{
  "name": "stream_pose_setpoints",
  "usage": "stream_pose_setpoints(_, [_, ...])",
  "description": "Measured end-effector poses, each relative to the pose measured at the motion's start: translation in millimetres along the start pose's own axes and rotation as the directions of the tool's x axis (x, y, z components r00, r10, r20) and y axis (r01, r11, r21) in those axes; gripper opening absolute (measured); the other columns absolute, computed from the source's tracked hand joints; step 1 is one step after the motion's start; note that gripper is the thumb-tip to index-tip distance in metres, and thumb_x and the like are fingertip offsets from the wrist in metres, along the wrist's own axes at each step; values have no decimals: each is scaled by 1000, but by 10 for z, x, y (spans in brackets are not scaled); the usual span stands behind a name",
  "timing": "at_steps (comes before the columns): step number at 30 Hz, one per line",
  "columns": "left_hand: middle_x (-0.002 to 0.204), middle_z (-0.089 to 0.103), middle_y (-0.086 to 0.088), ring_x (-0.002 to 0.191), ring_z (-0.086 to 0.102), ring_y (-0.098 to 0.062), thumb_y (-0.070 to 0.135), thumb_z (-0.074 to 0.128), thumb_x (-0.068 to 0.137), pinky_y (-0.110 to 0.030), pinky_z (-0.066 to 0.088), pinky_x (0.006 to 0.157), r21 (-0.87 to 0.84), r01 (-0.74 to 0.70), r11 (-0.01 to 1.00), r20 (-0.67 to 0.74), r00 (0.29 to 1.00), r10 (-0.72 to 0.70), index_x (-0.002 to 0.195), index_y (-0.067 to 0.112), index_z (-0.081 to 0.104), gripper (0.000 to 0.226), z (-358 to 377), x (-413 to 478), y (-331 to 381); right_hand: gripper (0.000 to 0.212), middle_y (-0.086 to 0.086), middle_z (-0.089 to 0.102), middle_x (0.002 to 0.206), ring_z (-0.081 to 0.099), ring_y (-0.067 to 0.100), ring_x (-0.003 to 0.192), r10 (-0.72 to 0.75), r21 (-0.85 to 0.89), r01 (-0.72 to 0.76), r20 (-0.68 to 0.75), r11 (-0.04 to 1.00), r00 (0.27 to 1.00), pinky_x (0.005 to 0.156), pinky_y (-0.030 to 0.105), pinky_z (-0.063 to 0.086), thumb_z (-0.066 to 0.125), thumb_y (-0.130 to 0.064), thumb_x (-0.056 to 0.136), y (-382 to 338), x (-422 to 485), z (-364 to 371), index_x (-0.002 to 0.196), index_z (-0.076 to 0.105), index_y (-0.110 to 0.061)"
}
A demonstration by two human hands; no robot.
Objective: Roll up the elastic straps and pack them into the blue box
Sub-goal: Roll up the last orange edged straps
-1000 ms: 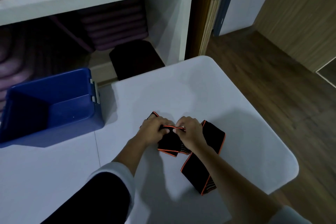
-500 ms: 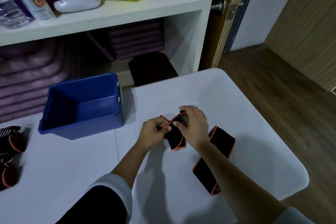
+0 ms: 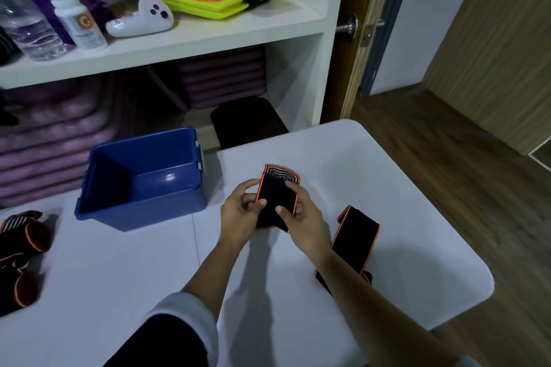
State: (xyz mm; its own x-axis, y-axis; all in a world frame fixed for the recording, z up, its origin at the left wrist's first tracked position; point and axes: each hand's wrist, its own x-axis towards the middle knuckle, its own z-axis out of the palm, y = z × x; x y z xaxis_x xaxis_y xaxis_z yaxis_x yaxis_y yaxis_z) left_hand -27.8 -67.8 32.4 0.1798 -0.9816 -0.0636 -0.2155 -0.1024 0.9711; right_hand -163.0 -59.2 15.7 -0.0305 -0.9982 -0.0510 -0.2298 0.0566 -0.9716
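A black elastic strap point(image 3: 275, 192) with orange edging is lifted upright above the white table point(image 3: 387, 188), its patterned end on top. My left hand point(image 3: 238, 214) pinches its left edge and my right hand point(image 3: 301, 217) pinches its right edge with thumb on the front. The strap's long tail point(image 3: 354, 232) trails across the table to the right, partly hidden under my right forearm. The blue box point(image 3: 140, 205) stands open to the left of my hands and looks empty.
Several rolled black-and-orange straps point(image 3: 21, 250) lie at the table's left edge. Behind the table a white shelf point(image 3: 179, 45) holds bottles, a white controller and orange and yellow frames; purple mats are stacked below. The table's right edge drops to a wooden floor.
Both hands have lifted the strap's end off the table and turned it upright and flat. The camera has tilted up, so more of the shelf and the rolled straps at left show.
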Motion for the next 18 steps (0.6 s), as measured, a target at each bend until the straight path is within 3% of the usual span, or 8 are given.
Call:
stream_pose_setpoints(3, [93, 71, 1, 87, 66, -12, 2, 62, 85, -25, 53, 83, 39, -63, 997, -23, 998, 64, 118, 35, 58, 47, -41, -32, 86, 50, -7, 57, 117, 58, 16, 99, -47, -22, 47, -12, 999, 999, 91, 26, 48, 62, -4, 84, -119, 8, -30, 130, 52, -20])
stream_pose_setpoints(6, [109, 68, 5, 98, 62, -7, 5, 61, 87, -25, 51, 90, 120, -157, 980, -22, 987, 160, 113, 29, 66, 35, -110, -56, 290, 50, -1, 61, 110, 56, 11, 78, -102, -76, 98, -48, 992, 994, 82, 28, 51, 66, -8, 83, -310, 18, -74, 129, 54, -24])
stream_pose_setpoints(8, [107, 68, 4, 89, 63, -8, 7, 61, 87, -24, 53, 84, 138, -215, 967, -18, 975, 220, 112, 27, 66, 33, -188, -88, 479, 50, -6, 60, 106, 53, 4, 68, -159, -112, 153, -48, 982, 986, 73, 21, 48, 67, -11, 82, -489, 18, -132, 128, 55, -28])
stream_pose_setpoints(10, [91, 67, 2, 74, 60, -11, 7, 62, 87, -25, 52, 74, 143, -269, 953, -2, 962, 272, 114, 30, 64, 36, -306, -144, 681, 51, -10, 58, 107, 51, 3, 64, -242, -108, 238, -26, 965, 970, 67, 13, 44, 68, -13, 83, -707, -9, -206, 129, 54, -28])
stream_pose_setpoints(12, [77, 59, 8, 61, 52, -6, 5, 62, 86, -18, 47, 68, 138, -329, 934, 29, 944, 328, 116, 34, 61, 42, -439, -232, 871, 53, -10, 56, 118, 49, 5, 61, -336, -113, 335, 8, 935, 942, 65, 16, 45, 68, -15, 84, -926, -53, -260, 133, 50, -26])
stream_pose_setpoints(14, [82, 56, 15, 58, 48, -3, 2, 63, 85, -14, 45, 68, 136, -390, 911, 49, 921, 387, 118, 34, 59, 45, -572, -336, 1036, 56, -8, 52, 131, 48, 4, 64, -399, -105, 400, 35, 910, 916, 69, 23, 49, 68, -14, 84, -1129, -121, -280, 136, 48, -23])
stream_pose_setpoints(18, [92, 56, 16, 59, 51, -5, 2, 64, 83, -16, 47, 69, 141, -445, 884, 57, 896, 441, 122, 29, 59, 47, -826, -520, 1252, 58, -4, 51, 135, 55, 1, 71, -449, -64, 453, 73, 889, 891, 73, 25, 53, 68, -9, 84, -1451, -292, -276, 137, 47, -21])
